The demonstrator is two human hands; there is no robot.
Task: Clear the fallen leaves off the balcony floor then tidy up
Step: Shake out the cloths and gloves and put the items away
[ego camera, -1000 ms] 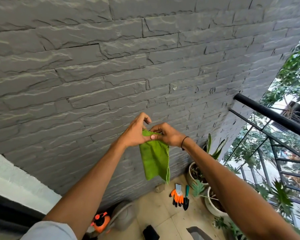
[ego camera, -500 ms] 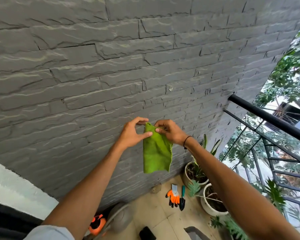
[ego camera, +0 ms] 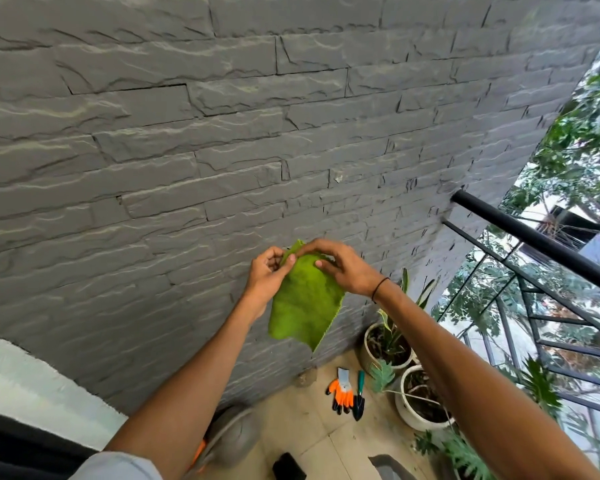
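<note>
A green cloth (ego camera: 303, 306) hangs in the air in front of the grey stone wall (ego camera: 222, 133), held up by its top edge. My left hand (ego camera: 267, 275) pinches the cloth's upper left corner. My right hand (ego camera: 343, 268), with a black band at the wrist, grips the top edge just to the right of it. The cloth droops down and to the right, its lower corner pointing at the floor. No fallen leaves show on the beige floor tiles (ego camera: 312, 427) below.
Orange and black garden gloves (ego camera: 342, 396) and a green-handled trowel (ego camera: 360, 396) lie on the floor by the wall. White plant pots (ego camera: 420, 400) stand along the black railing (ego camera: 534, 240) at right. A grey round object (ego camera: 236, 434) sits by the wall at bottom.
Both hands have lifted the green cloth higher along the wall and spread it a little wider. The view has tilted upward.
</note>
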